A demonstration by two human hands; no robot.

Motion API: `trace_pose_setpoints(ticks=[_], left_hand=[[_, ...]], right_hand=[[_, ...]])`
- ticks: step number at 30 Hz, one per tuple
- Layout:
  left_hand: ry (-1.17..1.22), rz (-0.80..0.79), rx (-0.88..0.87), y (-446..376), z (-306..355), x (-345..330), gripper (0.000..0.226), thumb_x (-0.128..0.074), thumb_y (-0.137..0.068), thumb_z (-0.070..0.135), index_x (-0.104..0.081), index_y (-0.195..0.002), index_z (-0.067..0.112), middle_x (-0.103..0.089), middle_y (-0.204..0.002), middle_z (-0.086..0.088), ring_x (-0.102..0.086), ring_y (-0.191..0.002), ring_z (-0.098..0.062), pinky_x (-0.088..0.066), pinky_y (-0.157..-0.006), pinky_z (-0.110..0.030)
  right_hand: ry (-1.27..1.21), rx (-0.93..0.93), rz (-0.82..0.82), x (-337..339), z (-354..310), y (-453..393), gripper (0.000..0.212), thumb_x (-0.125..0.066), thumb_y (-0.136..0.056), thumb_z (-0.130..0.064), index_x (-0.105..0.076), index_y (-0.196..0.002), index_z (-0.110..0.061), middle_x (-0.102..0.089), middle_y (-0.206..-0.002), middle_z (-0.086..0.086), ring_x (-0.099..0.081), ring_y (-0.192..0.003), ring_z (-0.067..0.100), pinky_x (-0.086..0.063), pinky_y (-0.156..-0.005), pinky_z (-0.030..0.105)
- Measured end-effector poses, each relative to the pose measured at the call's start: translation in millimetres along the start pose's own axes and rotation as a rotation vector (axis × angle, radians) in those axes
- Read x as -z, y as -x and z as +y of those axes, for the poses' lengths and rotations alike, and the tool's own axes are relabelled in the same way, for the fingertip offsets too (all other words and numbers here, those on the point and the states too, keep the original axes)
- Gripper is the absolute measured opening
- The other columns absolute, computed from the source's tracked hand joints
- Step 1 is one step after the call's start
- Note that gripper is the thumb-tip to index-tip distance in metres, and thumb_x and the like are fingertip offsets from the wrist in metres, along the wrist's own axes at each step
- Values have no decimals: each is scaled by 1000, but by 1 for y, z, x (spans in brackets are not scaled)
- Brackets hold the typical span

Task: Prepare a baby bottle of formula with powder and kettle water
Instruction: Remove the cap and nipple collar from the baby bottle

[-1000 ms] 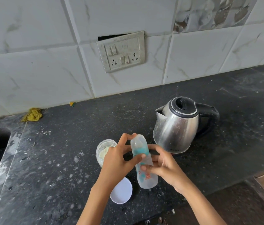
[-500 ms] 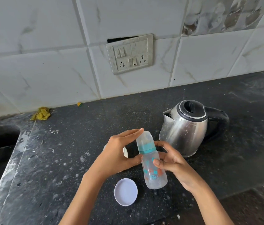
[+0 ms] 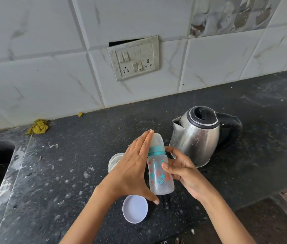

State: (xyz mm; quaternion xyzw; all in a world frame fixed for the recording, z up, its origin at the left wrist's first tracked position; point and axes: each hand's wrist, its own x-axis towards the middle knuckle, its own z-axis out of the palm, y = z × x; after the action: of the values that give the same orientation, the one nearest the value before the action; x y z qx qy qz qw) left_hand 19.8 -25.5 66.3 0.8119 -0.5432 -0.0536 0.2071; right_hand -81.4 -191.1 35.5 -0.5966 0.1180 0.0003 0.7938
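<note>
Left hand [image 3: 130, 171] flat, fingers straight along the clear plastic baby bottle [image 3: 158, 166] with teal collar, held near upright above the counter [image 3: 68, 173] by right hand [image 3: 183, 171] fingers curled round its body; powder jar [image 3: 114, 160] mostly hidden; contents unclear.

the kettle [image 3: 194, 138] is showing a shiny, spotted steel body with a matt black plastic lid and handle, while the bottle [image 3: 159, 173] is looking like cloudy clear plastic with a teal plastic ring. the counter [image 3: 68, 173] is lying as dark speckled stone, dusty and smeared, and the wall tiles [image 3: 42, 76] are gleaming glossy white. the lid [image 3: 135, 208] is looking like smooth white plastic.
</note>
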Motion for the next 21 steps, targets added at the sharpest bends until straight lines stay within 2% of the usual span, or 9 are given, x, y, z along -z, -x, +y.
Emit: trace_pose_setpoints(ticks=[3,6,8,10,12,15,16,18,21], left_hand=[[55,60,11,-1,-4,-2,154,-87,-36,59,6,-151,16,-5,-158,2,0,-146,-11,-7,-119,-23],[102,107,4,-1,-5,-8,149,-88,-37,55,-2,-151,14,-12,-156,0,-7,-146,-13,-18,-119,-28],[111,116,-14,0,-6,-12,148,-88,-38,54,-2,-151,15,-12,-156,1,-7,-146,-12,-19,-118,-27],[187,62,-28,-1,-9,-9,147,-91,-38,52,-5,-151,15,-13,-157,4,-7,-146,-10,-16,-118,-24],[502,10,-19,-4,-16,-5,132,-94,-46,40,-16,-150,15,-27,-155,2,-24,-144,-13,-23,-116,-26],[1050,-1,39,-5,-19,-3,79,-77,-79,14,-30,-143,13,-54,-132,-19,-55,-121,-32,-48,-98,-42],[1125,9,70,-6,-18,-4,66,-68,-86,8,-31,-141,14,-55,-126,-26,-57,-112,-36,-51,-89,-45],[1190,33,105,-9,-18,-11,57,-58,-90,2,-31,-139,15,-49,-124,-36,-54,-105,-40,-50,-79,-47],[1334,20,104,-13,-17,-19,56,-61,-90,7,-34,-139,17,-44,-124,-43,-44,-101,-46,-41,-79,-61]], right_hand=[[2,5,-3,3,3,-3,45,-68,-77,-14,-53,-119,-22,-75,-96,1,-70,-91,13,-55,-71,24],[1,-3,-4,6,5,-4,46,-69,-76,-15,-53,-118,-23,-76,-96,2,-70,-91,13,-56,-72,25],[3,-9,-9,7,7,-5,48,-71,-75,-16,-53,-119,-22,-76,-97,2,-71,-91,13,-56,-72,25],[-19,-23,-14,7,10,-5,59,-81,-69,-25,-53,-120,-21,-75,-97,3,-71,-92,15,-57,-73,28],[-73,-42,-19,7,13,-5,80,-91,-56,-39,-53,-124,-19,-73,-103,9,-70,-97,22,-58,-79,34],[-168,-70,-109,11,13,-6,86,-90,-59,-37,-50,-132,-12,-66,-116,20,-65,-106,39,-52,-92,50],[-193,-79,-155,11,11,-6,82,-89,-63,-34,-51,-131,-11,-66,-117,21,-65,-104,42,-53,-91,51],[-218,-100,-221,12,7,-7,72,-87,-66,-33,-57,-128,-13,-68,-114,18,-68,-100,39,-54,-86,45],[-225,-147,-278,12,6,-6,63,-86,-64,-42,-68,-118,-16,-71,-112,15,-69,-100,29,-55,-85,38]])
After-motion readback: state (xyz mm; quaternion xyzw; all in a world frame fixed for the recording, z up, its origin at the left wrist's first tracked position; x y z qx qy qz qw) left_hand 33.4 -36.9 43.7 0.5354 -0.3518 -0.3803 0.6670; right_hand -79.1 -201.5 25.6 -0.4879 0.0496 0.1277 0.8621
